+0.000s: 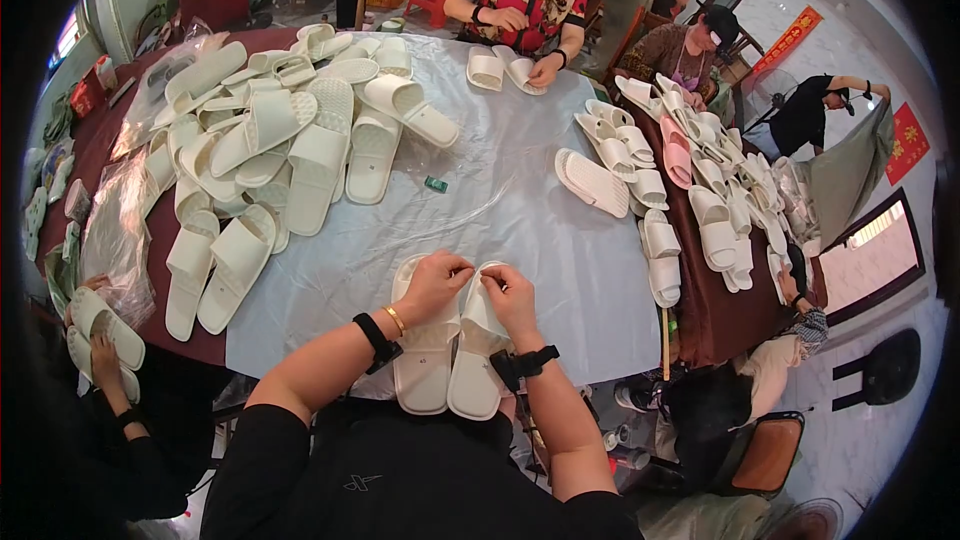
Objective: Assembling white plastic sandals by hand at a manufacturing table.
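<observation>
Two cream slippers [448, 360] lie side by side, soles up, on the grey table cover [520, 230] right in front of me. My left hand [435, 283] and my right hand [510, 298] rest on their far ends, fingertips pinched together between the pair. Whether something small is held between the fingers cannot be made out. Both wrists wear black bands, and the left also has a gold bangle.
A big heap of cream slippers [270, 140] covers the table's left. More slippers, one pink [677, 152], lie along the right edge. A small green object [435, 184] sits mid-table. A person across the table [520, 0] handles a slipper pair; another person's hand [105, 355] is at lower left.
</observation>
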A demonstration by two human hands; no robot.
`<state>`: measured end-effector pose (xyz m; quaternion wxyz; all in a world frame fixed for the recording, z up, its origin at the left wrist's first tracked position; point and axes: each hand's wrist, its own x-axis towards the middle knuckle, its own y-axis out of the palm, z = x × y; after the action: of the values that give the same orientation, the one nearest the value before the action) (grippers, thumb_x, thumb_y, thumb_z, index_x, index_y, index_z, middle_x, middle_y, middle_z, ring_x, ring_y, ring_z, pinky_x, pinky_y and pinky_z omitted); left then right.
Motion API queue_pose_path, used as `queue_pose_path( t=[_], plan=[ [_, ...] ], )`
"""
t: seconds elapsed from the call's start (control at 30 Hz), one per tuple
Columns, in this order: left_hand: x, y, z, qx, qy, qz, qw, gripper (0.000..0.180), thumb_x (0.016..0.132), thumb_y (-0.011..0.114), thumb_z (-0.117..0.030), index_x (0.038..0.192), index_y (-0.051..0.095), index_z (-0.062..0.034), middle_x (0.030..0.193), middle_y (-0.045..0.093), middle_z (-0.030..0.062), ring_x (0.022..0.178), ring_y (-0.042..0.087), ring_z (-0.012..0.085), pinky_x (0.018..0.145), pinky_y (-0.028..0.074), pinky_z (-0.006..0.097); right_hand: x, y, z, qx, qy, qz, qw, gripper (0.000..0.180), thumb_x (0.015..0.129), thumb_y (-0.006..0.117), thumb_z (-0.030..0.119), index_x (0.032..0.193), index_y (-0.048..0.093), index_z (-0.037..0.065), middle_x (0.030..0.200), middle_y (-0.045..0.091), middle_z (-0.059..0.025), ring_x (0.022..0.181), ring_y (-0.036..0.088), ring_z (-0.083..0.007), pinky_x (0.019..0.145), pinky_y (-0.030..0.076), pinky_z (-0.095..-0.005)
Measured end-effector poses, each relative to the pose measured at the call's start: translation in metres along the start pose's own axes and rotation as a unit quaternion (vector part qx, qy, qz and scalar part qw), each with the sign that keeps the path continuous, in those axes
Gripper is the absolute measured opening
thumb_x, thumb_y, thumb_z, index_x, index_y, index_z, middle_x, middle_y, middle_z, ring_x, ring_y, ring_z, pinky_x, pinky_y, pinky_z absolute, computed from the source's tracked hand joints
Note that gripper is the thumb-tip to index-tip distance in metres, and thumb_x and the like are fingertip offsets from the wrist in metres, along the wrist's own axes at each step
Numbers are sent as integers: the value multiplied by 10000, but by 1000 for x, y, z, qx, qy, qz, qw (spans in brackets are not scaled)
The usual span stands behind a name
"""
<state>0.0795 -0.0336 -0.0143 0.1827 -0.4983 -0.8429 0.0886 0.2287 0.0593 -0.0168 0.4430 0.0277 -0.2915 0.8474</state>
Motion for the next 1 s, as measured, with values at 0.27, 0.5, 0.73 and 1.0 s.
queue_pose_path(
  t=[0.27, 0.5, 0.73, 1.0],
  plan=[
    [-1, 0, -2, 7, 7, 14, 1000, 175, 818, 645, -181, 879, 713, -33, 819, 639, 147, 762, 602, 288, 687, 469, 365, 0, 1, 4, -1, -5, 7, 1000, 99, 813, 672, 78, 882, 665, 8, 823, 664, -108, 663, 613, -214, 619, 488, -309],
    [-1, -2, -4, 16, 10, 33, 999, 177, 821, 652, -171, 894, 709, -20, 809, 630, 138, 742, 595, 264, 669, 464, 338, -2, 1, 4, -2, -26, 1, 1000, 96, 811, 680, 78, 874, 665, 7, 808, 659, -106, 655, 608, -209, 609, 485, -300],
    [-3, -1, 1, 5, 9, 34, 999, 192, 815, 658, -172, 910, 707, -12, 832, 638, 138, 748, 604, 251, 674, 470, 328, -4, 2, 4, 8, -24, 3, 1000, 95, 811, 682, 75, 874, 667, 5, 805, 660, -104, 650, 607, -201, 603, 484, -296],
    [7, -2, 3, 16, 1, 56, 998, 209, 808, 644, -210, 869, 713, -23, 806, 643, 148, 745, 608, 275, 666, 469, 352, 3, 0, 6, 28, -10, 8, 1000, 95, 816, 677, 72, 879, 669, 2, 806, 662, -107, 659, 610, -197, 612, 485, -292]
  ],
)
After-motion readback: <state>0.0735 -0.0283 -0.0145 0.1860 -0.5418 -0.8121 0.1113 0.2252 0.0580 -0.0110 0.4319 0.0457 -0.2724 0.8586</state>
